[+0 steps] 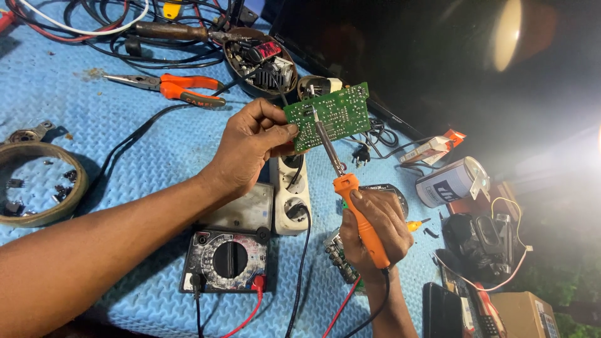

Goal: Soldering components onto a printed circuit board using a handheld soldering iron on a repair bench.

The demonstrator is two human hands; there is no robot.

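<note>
Left hand (250, 141) pinching green circuit board (327, 116) by its left edge; right hand (370, 228) fisted around orange soldering iron (350, 203), tip touching board just right of the pinch.

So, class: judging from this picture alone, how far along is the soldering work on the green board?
Done: the green circuit board is out and lifted off the blue mat. In hand: the left hand holds the board tilted, the right hand presses the orange soldering iron tip onto it. Left: the multimeter lies unused below; finished joints are too small to judge.
</note>
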